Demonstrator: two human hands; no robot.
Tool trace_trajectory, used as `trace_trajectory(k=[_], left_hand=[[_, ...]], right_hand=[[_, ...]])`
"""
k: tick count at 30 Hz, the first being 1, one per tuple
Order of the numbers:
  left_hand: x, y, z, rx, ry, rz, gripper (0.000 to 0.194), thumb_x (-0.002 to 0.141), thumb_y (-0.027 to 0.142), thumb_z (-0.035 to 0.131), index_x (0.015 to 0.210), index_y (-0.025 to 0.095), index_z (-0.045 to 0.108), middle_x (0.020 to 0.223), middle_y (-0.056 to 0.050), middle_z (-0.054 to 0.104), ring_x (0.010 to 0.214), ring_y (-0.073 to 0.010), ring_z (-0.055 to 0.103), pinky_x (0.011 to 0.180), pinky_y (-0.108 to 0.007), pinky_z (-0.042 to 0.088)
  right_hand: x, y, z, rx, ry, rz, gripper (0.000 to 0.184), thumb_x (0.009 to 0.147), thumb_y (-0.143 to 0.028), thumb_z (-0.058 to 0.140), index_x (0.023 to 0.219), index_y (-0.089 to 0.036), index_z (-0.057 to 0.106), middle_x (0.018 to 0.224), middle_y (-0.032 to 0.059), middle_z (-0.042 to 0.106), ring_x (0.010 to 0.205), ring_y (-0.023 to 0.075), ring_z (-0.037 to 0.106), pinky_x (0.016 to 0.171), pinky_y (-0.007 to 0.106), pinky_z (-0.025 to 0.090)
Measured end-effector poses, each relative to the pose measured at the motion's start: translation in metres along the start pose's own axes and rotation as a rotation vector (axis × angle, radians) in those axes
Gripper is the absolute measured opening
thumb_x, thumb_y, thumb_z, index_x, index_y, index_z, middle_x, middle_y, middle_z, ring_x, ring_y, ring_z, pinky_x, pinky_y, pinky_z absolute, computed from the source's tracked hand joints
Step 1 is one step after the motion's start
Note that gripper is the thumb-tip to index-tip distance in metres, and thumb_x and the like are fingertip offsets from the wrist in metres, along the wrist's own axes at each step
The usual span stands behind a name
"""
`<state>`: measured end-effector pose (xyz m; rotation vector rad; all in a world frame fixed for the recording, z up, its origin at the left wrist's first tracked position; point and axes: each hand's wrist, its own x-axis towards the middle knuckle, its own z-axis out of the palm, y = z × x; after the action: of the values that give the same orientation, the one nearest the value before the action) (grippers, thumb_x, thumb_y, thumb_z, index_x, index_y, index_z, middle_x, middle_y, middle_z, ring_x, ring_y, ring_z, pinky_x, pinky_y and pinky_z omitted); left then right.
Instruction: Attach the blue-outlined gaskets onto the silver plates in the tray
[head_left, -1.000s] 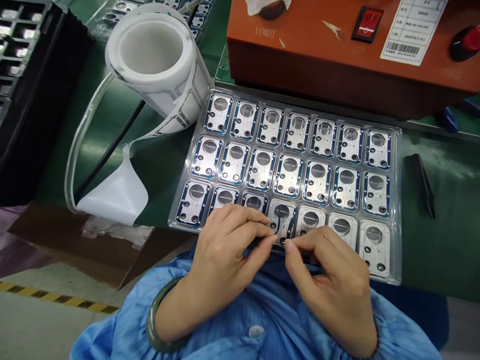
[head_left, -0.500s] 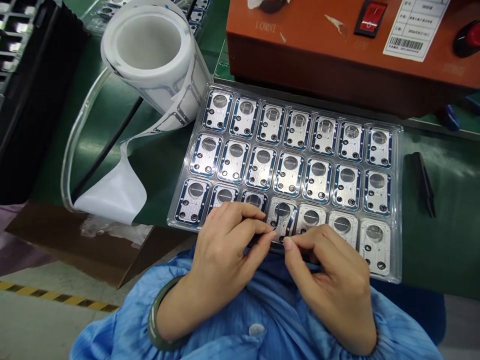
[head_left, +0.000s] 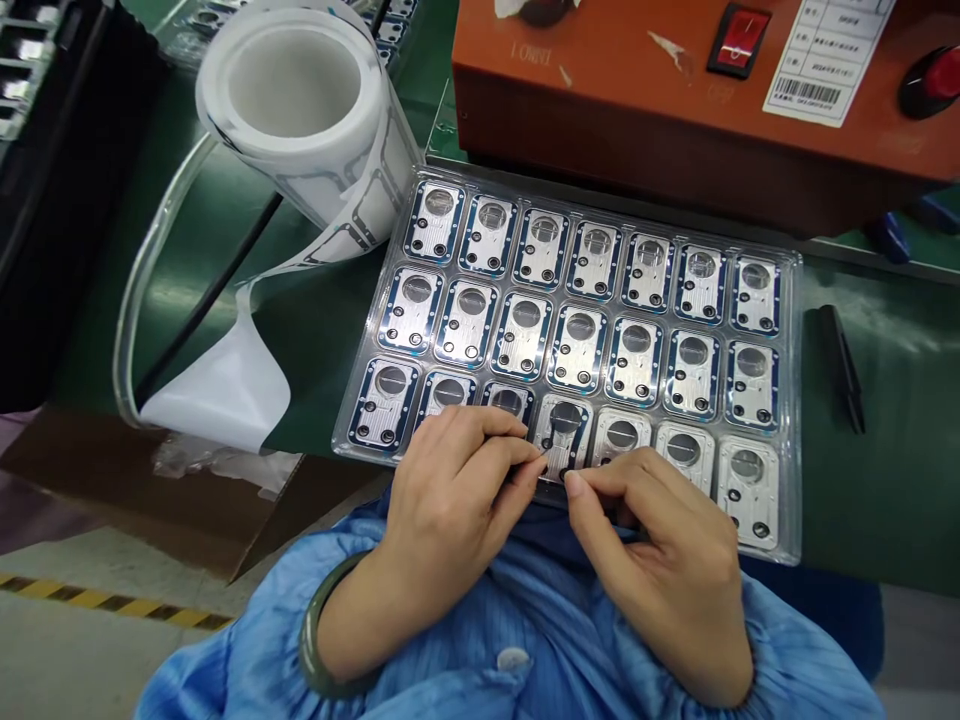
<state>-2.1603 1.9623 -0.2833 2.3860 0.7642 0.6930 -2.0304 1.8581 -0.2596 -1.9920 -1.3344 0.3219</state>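
A clear plastic tray (head_left: 789, 400) holds rows of silver metal plates, each with a round dark recess and small black rings. My left hand (head_left: 457, 500) is pinched at the lower left of the fourth front-row plate (head_left: 556, 462). Close by, my right hand (head_left: 660, 560) pinches at that plate's lower right corner. Whatever is between the fingertips is too small or hidden to make out. A thin blue frame-shaped layer (head_left: 583, 440) shows along this plate's right side. Plates to its left and behind carry blue borders; a front-row plate (head_left: 748, 490) on the right shows bare silver edges.
A white roll of frame-shaped stickers (head_left: 375, 130) stands at the back left, its backing strip (head_left: 225, 390) trailing forward. Behind the tray is an orange machine (head_left: 600, 110). A black pen-like tool (head_left: 841, 370) lies right. A cardboard box (head_left: 202, 520) sits below the table edge.
Both hands stay at the same plate with almost no movement. The whole view has shifted very slightly.
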Motion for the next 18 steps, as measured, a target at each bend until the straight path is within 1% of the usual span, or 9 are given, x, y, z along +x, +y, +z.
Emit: trace_trajectory(k=[3,5,8,10,13,18], left_hand=[[-0.001,0.000,0.001,0.021,0.005,0.011,0.005,0.084,0.015,0.065,0.086,0.018,0.061,0.090,-0.003,0.064,0.086,-0.0159,0.059,0.076,-0.032,0.046],[-0.001,-0.001,0.002,0.033,0.007,0.026,0.006,0.084,0.015,0.065,0.086,0.018,0.061,0.090,-0.003,0.064,0.085,-0.0161,0.059,0.075,-0.032,0.045],[-0.002,-0.001,0.001,0.044,0.003,0.032,0.004,0.085,0.016,0.064,0.086,0.019,0.061,0.091,-0.004,0.064,0.086,-0.0163,0.059,0.076,-0.032,0.045],[-0.002,-0.001,0.001,0.047,-0.001,0.028,0.003,0.086,0.017,0.063,0.085,0.019,0.061,0.092,-0.004,0.065,0.086,-0.0163,0.059,0.077,-0.032,0.045],[-0.001,0.000,0.000,0.045,0.004,0.035,0.004,0.086,0.016,0.062,0.084,0.018,0.061,0.091,-0.004,0.064,0.085,-0.0162,0.059,0.076,-0.032,0.045],[0.002,0.000,-0.001,0.033,-0.012,0.031,0.005,0.086,0.015,0.062,0.081,0.018,0.060,0.091,-0.004,0.064,0.084,-0.0164,0.059,0.075,-0.032,0.045]], right_hand=[[-0.001,0.000,-0.002,-0.005,0.005,-0.007,0.014,0.084,-0.011,0.062,0.071,-0.015,0.062,0.064,-0.0005,0.055,0.059,0.0089,0.048,0.057,0.025,0.036],[-0.001,0.000,-0.005,-0.005,-0.014,-0.016,0.014,0.085,-0.011,0.061,0.072,-0.015,0.062,0.065,-0.0005,0.055,0.060,0.0088,0.049,0.057,0.025,0.037],[0.000,0.004,-0.010,-0.026,-0.084,-0.047,0.009,0.087,-0.011,0.061,0.078,-0.015,0.063,0.069,0.0005,0.057,0.065,0.0100,0.052,0.060,0.025,0.039],[0.001,0.007,-0.014,-0.047,-0.136,-0.095,0.005,0.087,-0.012,0.061,0.084,-0.014,0.064,0.073,0.0015,0.058,0.067,0.0108,0.053,0.062,0.025,0.041],[0.003,0.012,-0.017,-0.052,-0.175,-0.158,0.005,0.088,-0.010,0.060,0.089,-0.014,0.063,0.075,0.0020,0.058,0.068,0.0105,0.053,0.062,0.025,0.041],[0.002,0.014,-0.019,-0.065,-0.196,-0.172,0.005,0.088,-0.010,0.060,0.087,-0.014,0.064,0.073,0.0016,0.056,0.067,0.0105,0.053,0.062,0.025,0.040]])
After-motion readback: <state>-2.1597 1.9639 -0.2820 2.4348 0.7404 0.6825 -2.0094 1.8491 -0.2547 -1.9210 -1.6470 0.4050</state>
